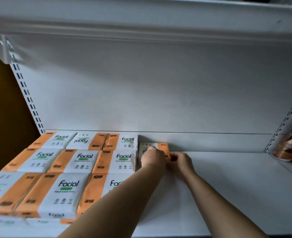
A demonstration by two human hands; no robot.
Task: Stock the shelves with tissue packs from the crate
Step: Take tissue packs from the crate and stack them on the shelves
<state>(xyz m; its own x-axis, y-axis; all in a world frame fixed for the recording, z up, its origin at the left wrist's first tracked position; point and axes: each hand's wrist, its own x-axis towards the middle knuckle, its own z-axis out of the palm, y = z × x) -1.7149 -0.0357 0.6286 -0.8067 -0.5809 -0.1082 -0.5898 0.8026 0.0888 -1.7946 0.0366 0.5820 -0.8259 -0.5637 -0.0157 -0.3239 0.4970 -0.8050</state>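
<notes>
Tissue pack [160, 148] on white shelf [227, 186], both hands apparently gripping it

tissue packs [76, 160]: at least 10 | hands [153, 158]: 2 | brown jars [291, 148]: about 2

Dim light — white back panel [159, 86]

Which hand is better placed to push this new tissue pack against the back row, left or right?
Probably the left. The left hand lies on top of the new tissue pack, beside the back row. The right hand only touches its near right end.
</notes>
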